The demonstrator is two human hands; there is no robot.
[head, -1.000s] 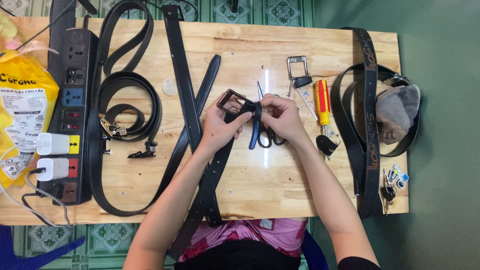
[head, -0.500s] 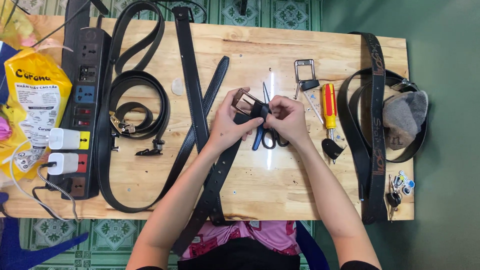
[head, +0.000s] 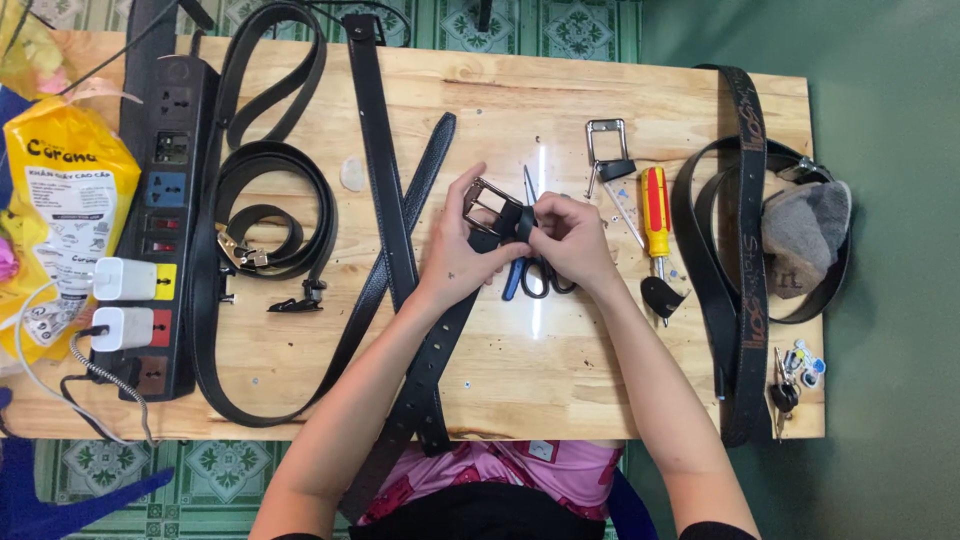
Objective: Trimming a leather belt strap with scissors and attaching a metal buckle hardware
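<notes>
Green patterned floor tiles surround a wooden counter (head: 600,380) strewn with black belts. Seen from the head camera, the left hand (head: 462,262) and right hand (head: 570,240) both pinch the black belt (head: 440,360) at its metal buckle (head: 487,203), mid-counter, above blue-handled scissors (head: 530,270). A yellow screwdriver (head: 655,215) lies just right.

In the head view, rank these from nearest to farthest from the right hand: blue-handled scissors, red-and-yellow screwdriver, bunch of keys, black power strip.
Measured from the right hand:
1. Blue-handled scissors, partly under the hand, just below it.
2. Red-and-yellow screwdriver, just to the right in the picture.
3. Bunch of keys, near the table's lower right corner.
4. Black power strip, far across at the left edge.
</notes>
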